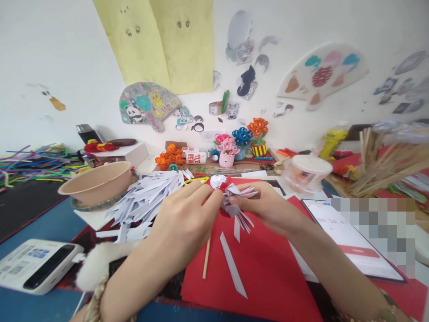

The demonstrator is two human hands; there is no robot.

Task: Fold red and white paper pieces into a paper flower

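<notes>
My left hand (191, 210) is closed around the near side of a red-and-white folded paper craft (231, 201). Its exact form is partly hidden behind my fingers. My right hand (266, 205) pinches the same piece from the other side, where folded white paper strips fan out. A thin wooden stick (206, 261) shows below my left hand; whether it joins the craft cannot be seen. Under both hands lies red paper (264, 268), with a loose white strip (233, 266) on it. To the left is a heap of white paper strips (140, 197), beside yellow-handled scissors (197, 180).
A pink bowl (97, 183) stands behind left, a white device (40, 264) with a cable at front left. On the right are a phone (351, 241), a lidded tub (308, 172) and a bundle of wooden sticks (385, 163). Small potted craft flowers (226, 150) line the back.
</notes>
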